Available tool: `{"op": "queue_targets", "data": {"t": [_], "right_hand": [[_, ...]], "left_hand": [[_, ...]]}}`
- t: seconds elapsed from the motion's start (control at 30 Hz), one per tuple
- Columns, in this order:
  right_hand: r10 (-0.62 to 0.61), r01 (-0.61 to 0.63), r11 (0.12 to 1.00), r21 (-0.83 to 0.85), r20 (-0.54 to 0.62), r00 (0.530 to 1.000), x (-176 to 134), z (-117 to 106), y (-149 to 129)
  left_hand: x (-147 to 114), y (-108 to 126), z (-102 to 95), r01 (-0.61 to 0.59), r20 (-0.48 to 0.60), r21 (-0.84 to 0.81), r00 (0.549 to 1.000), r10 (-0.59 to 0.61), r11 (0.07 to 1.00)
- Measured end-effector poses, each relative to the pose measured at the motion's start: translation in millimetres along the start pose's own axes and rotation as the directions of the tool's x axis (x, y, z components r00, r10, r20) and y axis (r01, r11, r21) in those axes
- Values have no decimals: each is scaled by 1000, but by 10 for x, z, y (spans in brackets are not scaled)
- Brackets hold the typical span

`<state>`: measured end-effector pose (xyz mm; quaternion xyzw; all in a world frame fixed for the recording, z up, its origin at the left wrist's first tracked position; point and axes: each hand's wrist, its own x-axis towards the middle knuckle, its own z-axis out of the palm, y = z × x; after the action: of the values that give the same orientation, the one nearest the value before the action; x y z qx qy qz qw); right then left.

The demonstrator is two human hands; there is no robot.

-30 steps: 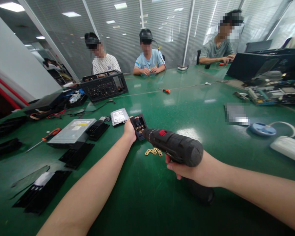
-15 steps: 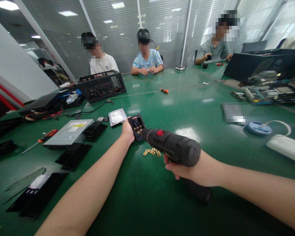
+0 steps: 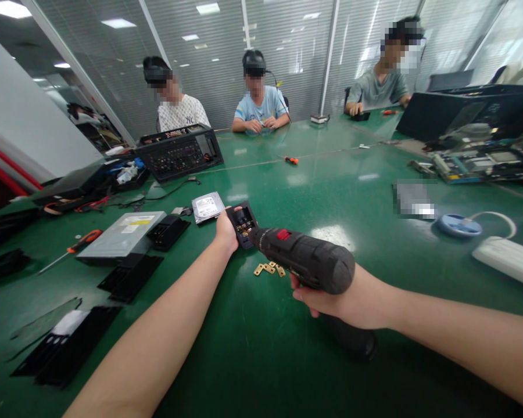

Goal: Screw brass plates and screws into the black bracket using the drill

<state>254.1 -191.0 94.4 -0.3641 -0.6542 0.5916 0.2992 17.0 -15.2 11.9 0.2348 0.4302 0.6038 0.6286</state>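
Observation:
A black cordless drill (image 3: 309, 255) is gripped in my right hand (image 3: 348, 299), my fingers wrapped round its handle. Its chuck end points away to the left, at a small black housing with brass parts inside (image 3: 243, 223). My left hand (image 3: 227, 231) holds that housing from its left side, slightly above the table. The drill's tip meets or overlaps the housing's lower right part; whether it touches a screw is hidden. Several small brass plates (image 3: 269, 269) with holes lie on the green table just below the housing.
A hard drive (image 3: 207, 206), an optical drive (image 3: 124, 235), black plastic parts (image 3: 133, 277) and an orange screwdriver (image 3: 85, 241) lie to the left. At the right are a white power strip (image 3: 509, 261) and circuit boards (image 3: 483, 159). Three people sit across the table.
My hands, the drill and the housing stay almost in place. Across the table at the right, a person's hand has lowered a dark object to the tabletop.

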Motion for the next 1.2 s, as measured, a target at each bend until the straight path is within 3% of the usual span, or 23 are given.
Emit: {"op": "queue_targets", "data": {"t": [0.17,0.43,0.87,1.2], "right_hand": [[-42,42,999,-1,-4,999,9,6,-8],[77,-77,997,-20,5,997,6,4,-4],[123,-123,992,22,26,992,14,16,13],[79,-83,993,89,43,996,28,-27,120]], "left_hand": [[-1,-2,-4,3,2,2,1000,-3,1000],[-18,1,10,-2,-23,-1,1000,2,1000],[-2,17,-9,29,-30,-8,999,-29,1000],[5,16,-38,55,-14,-28,998,-55,998]]}}
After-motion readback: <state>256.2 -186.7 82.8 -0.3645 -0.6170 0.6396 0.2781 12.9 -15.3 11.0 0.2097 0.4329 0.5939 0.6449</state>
